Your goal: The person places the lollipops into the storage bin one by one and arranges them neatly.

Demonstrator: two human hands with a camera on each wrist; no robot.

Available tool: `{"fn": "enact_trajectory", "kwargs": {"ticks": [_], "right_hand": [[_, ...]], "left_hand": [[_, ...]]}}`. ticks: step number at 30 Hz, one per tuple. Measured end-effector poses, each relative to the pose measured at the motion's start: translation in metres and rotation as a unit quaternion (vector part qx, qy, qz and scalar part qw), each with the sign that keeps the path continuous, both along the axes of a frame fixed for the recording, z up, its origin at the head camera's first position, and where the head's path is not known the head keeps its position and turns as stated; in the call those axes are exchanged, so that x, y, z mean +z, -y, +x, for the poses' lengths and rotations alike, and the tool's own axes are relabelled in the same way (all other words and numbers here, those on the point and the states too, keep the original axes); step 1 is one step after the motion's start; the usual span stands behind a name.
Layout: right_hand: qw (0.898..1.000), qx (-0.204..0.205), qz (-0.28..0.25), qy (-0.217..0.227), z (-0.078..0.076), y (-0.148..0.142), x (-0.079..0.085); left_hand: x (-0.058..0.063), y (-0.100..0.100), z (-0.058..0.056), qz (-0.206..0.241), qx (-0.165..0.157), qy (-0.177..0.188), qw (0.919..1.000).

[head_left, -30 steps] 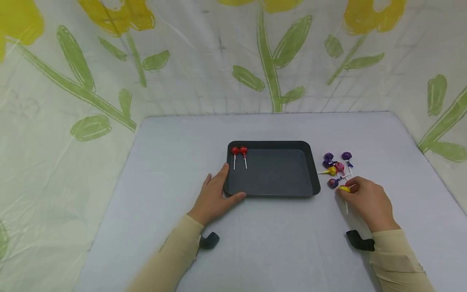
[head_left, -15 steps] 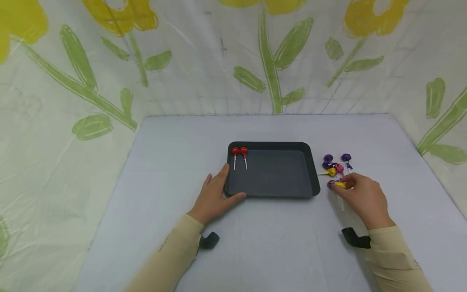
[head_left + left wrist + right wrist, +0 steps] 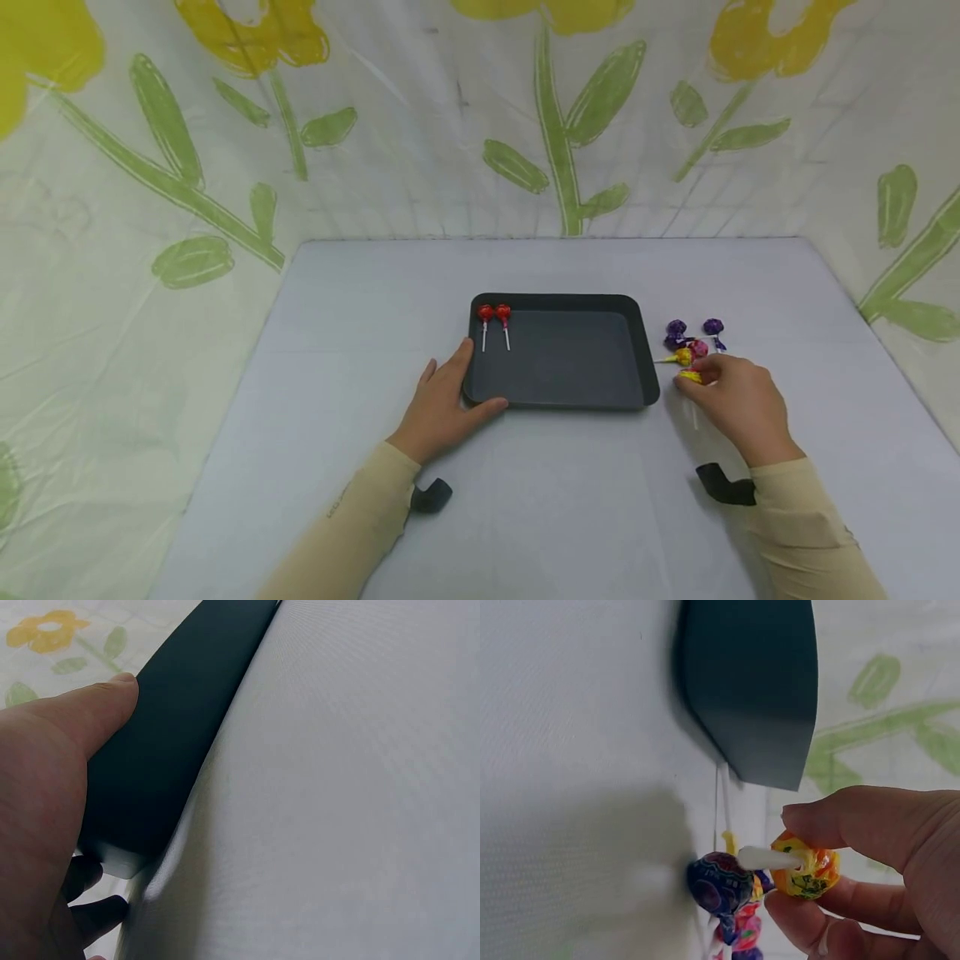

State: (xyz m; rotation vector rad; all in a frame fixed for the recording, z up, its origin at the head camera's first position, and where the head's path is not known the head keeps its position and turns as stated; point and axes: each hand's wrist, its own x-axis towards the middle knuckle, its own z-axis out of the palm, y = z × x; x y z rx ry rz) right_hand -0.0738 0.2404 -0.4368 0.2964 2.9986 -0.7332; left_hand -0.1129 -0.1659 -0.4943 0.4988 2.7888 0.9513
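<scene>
My left hand [image 3: 442, 408] rests at the front left corner of a dark grey baking tray [image 3: 570, 358], its thumb along the front wall and its fingers at the left side. Two red lollipops [image 3: 493, 312] lie side by side in the tray's back left corner, sticks toward me. Right of the tray, my right hand [image 3: 742, 404] pinches a yellow-wrapped lollipop [image 3: 806, 866] by its head between thumb and fingers. The lollipop's white stick points toward the camera in the right wrist view. Close by is a dark blue-wrapped lollipop [image 3: 718, 883], hidden behind the hand in the head view.
Beyond the right hand lie more lollipops: another yellow one [image 3: 682, 357], a pink one [image 3: 699, 348] and purple ones [image 3: 677, 327]. They sit on a white tabletop [image 3: 570, 500]. A flower-printed cloth [image 3: 420, 125] hangs around the table's back and sides.
My right hand has moved left toward the tray with the yellow lollipop, passing over the dark blue one. My left hand and the tray have stayed in place.
</scene>
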Motion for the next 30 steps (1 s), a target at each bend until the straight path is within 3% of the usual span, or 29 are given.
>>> {"fn": "enact_trajectory", "kwargs": {"ticks": [30], "right_hand": [[0.998,0.037,-0.002,-0.043,-0.025,0.030,0.021]], "left_hand": [[0.000,0.001,0.000,-0.001,-0.001,-0.009,1.0000]]}}
